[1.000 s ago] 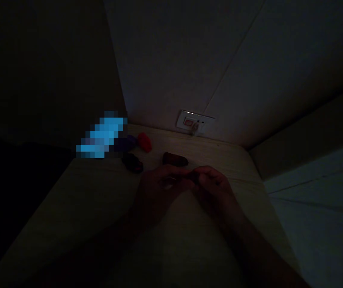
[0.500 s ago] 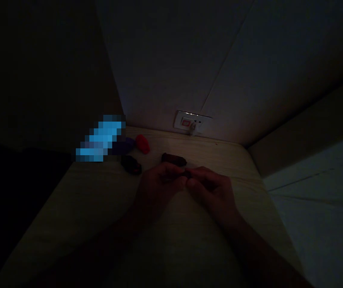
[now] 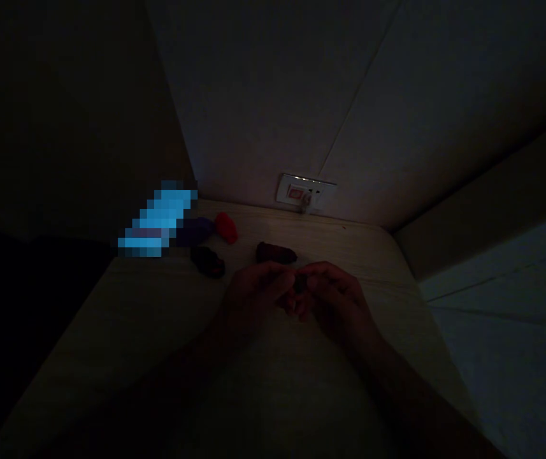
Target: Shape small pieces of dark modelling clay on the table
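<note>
The room is very dark. My left hand and my right hand meet over a light wooden tabletop, fingers curled together round a small dark piece between the fingertips. What that piece is cannot be made out. Just beyond my hands lies a dark reddish-brown oblong object. Further left are a small black object, a red one and a purple one.
A glowing blue screen, blurred out, lies at the table's back left. A white wall socket plate with something plugged in sits on the wall behind. A pale surface lies to the right of the table.
My fingertips have shifted slightly around the small piece, and my right hand has edged a little up and left. The objects on the table have not moved.
</note>
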`<state>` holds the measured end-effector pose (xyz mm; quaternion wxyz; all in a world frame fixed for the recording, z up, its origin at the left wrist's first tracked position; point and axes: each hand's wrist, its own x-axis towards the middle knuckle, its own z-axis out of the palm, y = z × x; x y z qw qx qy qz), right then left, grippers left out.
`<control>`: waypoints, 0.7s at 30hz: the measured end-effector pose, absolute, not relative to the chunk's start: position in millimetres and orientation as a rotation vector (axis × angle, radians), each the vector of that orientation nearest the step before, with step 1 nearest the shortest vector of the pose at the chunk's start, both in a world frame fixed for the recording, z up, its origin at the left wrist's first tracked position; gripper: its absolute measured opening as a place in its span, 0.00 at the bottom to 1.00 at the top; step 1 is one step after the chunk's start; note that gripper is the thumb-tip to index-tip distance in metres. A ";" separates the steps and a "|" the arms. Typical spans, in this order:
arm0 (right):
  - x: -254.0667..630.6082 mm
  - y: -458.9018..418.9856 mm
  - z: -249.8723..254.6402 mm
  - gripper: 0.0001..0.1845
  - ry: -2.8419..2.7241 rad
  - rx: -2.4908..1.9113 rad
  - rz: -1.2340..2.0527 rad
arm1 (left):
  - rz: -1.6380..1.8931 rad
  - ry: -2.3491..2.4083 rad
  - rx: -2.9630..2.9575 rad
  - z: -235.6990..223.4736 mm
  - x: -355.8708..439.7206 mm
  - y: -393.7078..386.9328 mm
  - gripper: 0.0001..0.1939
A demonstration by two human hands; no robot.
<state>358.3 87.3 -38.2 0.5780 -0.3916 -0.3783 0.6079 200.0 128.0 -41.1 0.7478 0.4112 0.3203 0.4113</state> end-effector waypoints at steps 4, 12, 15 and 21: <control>355.5 86.8 -35.7 0.12 -0.963 -0.940 1.362 | 0.884 0.728 0.945 -40.7 199.9 128.7 0.14; 351.6 79.6 -29.6 0.08 -1.143 -1.151 1.153 | 0.895 0.914 1.273 -34.9 193.2 129.7 0.13; 350.7 78.1 -30.0 0.09 -1.176 -1.181 1.129 | 0.893 0.911 1.308 -34.3 194.0 127.0 0.15; 356.3 85.9 -44.1 0.10 -1.059 -1.131 1.207 | 0.942 0.816 1.079 -36.3 202.0 122.4 0.11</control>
